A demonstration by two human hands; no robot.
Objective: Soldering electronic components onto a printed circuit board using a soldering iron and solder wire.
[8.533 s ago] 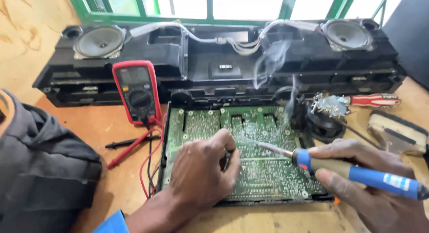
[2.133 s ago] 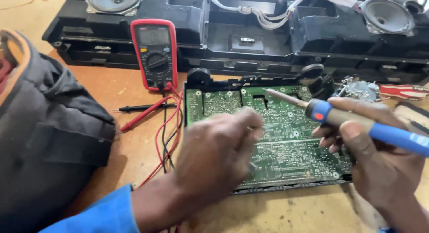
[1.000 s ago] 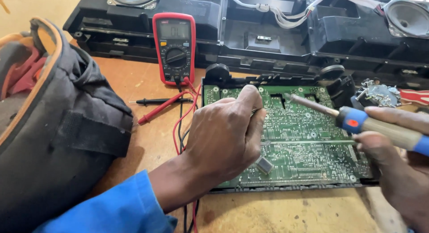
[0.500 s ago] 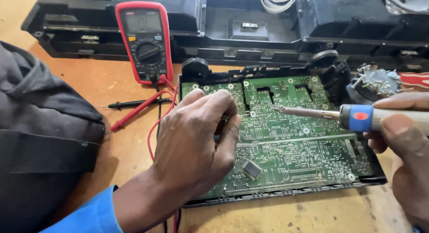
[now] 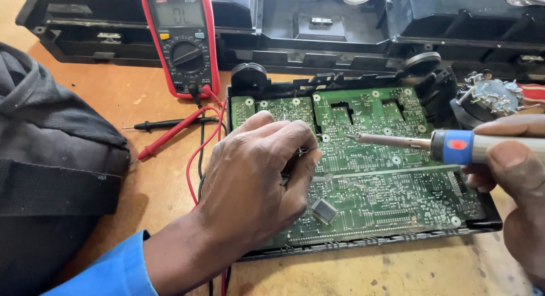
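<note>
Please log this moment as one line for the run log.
left hand: resting on circuit board, fingers pinching thin wire | right hand: holding soldering iron, tip over board | multimeter: beside board

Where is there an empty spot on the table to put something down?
Bare wood lies along the near edge of the table, below the circuit board, and left of the multimeter, beside the dark bag. It is crowded between multimeter and board, where probe leads cross by the left hand.
</note>
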